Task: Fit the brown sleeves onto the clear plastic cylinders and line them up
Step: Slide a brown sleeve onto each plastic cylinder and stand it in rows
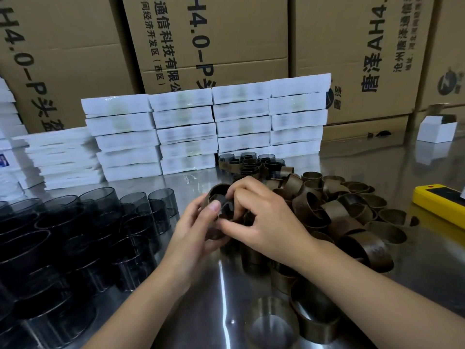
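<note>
- Above the middle of the counter [201, 311], our left hand [193, 222] and right hand [264, 215] pinch one brown sleeve [217, 191].
- Clear cylinders [75, 235] crowd the left edge; we see loose sleeves [337, 210] heaped rightward.

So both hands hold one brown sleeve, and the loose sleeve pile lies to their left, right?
Not quite. The head view shows the loose sleeve pile on their right; the left hand and right hand do hold one brown sleeve.
</note>
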`<action>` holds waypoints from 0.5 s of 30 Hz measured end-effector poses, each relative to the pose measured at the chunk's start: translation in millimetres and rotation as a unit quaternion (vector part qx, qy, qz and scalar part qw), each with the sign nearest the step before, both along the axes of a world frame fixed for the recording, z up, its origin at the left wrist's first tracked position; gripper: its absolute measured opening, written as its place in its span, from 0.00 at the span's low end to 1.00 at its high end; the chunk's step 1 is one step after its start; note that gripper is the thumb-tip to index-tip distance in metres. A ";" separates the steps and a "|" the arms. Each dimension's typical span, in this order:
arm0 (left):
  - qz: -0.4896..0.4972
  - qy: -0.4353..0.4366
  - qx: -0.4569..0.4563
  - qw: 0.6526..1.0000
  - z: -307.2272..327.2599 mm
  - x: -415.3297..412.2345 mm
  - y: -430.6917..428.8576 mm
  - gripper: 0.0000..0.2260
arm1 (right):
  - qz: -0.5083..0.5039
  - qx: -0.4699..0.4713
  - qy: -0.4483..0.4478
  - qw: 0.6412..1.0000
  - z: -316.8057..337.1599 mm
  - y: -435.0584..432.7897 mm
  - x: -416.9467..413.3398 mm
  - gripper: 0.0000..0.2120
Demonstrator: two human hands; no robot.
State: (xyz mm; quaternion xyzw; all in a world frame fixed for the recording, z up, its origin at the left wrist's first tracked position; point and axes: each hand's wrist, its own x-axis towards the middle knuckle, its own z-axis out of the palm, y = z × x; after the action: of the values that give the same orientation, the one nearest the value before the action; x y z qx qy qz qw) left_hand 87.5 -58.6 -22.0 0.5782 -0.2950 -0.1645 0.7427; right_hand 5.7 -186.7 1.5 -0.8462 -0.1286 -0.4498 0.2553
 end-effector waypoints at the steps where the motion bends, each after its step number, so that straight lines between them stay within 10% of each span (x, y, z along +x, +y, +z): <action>1: -0.001 -0.003 0.002 1.000 -0.7 0.5 0.4 0.31 | 0.000 -0.005 0.000 1.000 -0.1 0.4 0.0 0.17; 8: -0.009 0.020 -0.027 0.999 -0.5 1.4 0.4 0.26 | -0.019 -0.024 -0.003 1.000 2.6 -0.7 -2.6 0.15; 15: 0.019 0.043 -0.080 0.996 3.4 3.3 0.8 0.27 | 0.054 0.189 0.114 0.974 1.5 -0.7 0.1 0.20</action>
State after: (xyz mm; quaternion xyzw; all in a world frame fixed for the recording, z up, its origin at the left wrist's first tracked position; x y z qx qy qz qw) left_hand 90.8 -57.8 -18.6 0.5144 -0.2639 -0.1510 0.8018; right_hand 5.8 -187.4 3.0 -0.8201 -0.0566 -0.3524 0.4472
